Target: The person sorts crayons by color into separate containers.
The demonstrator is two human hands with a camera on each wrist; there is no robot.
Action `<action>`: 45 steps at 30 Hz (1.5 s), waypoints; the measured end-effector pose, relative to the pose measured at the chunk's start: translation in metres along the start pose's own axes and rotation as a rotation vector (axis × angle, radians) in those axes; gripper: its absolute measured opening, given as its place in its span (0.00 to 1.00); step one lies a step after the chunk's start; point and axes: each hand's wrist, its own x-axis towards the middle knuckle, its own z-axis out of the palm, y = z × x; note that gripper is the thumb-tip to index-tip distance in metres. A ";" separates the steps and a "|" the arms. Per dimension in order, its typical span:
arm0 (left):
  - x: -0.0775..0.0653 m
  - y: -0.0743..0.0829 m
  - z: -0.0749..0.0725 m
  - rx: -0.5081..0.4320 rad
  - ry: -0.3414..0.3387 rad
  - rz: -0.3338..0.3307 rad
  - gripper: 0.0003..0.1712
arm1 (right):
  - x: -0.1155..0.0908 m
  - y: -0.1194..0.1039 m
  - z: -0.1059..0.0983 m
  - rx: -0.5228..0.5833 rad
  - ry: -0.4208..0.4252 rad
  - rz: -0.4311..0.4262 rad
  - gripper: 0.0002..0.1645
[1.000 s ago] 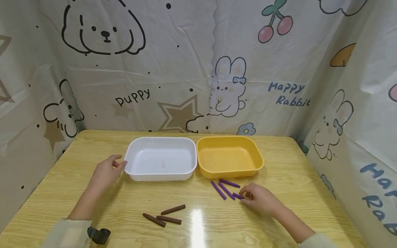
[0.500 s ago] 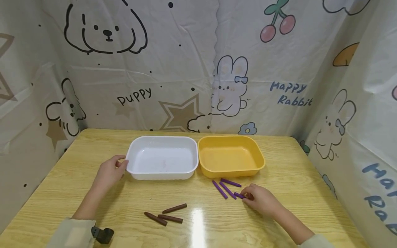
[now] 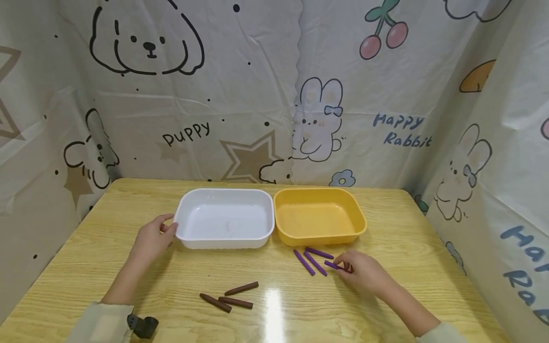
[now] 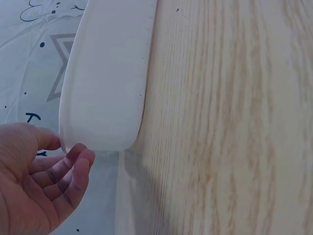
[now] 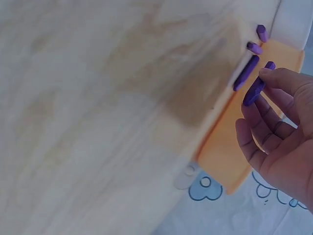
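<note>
In the head view my right hand pinches a purple crayon between thumb and fingers. The right wrist view shows this held crayon above the others, thumb on one side and fingertips on the other. Three more purple crayons lie on the table just left of that hand, in front of the yellow plastic basin. At the left, my left hand grips the left end of the white plastic basin. The left wrist view has thumb and fingers pinching its rim.
Three brown crayons lie nearer me on the wooden table, left of centre. The two basins stand side by side, rims meeting, toward the back. A printed cloth hangs behind the table and along both sides.
My right hand has lifted its purple crayon slightly, and the crayon has shifted a little in its fingers. The left hand has stayed at the white basin's rim.
</note>
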 end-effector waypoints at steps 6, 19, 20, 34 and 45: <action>0.000 -0.001 0.000 -0.008 0.004 0.014 0.28 | 0.005 -0.009 -0.011 -0.016 0.012 -0.049 0.06; 0.001 -0.001 0.003 -0.026 -0.007 -0.009 0.28 | 0.015 -0.026 -0.026 -0.069 0.091 -0.179 0.08; 0.001 -0.001 0.003 -0.026 -0.008 -0.010 0.28 | 0.016 -0.027 -0.026 -0.071 0.091 -0.179 0.08; -0.001 -0.002 0.003 -0.031 -0.008 -0.022 0.28 | 0.041 -0.052 -0.034 -0.102 0.100 -0.228 0.08; -0.002 -0.003 0.003 -0.036 0.000 -0.012 0.29 | 0.060 -0.067 -0.036 -0.104 0.063 -0.241 0.08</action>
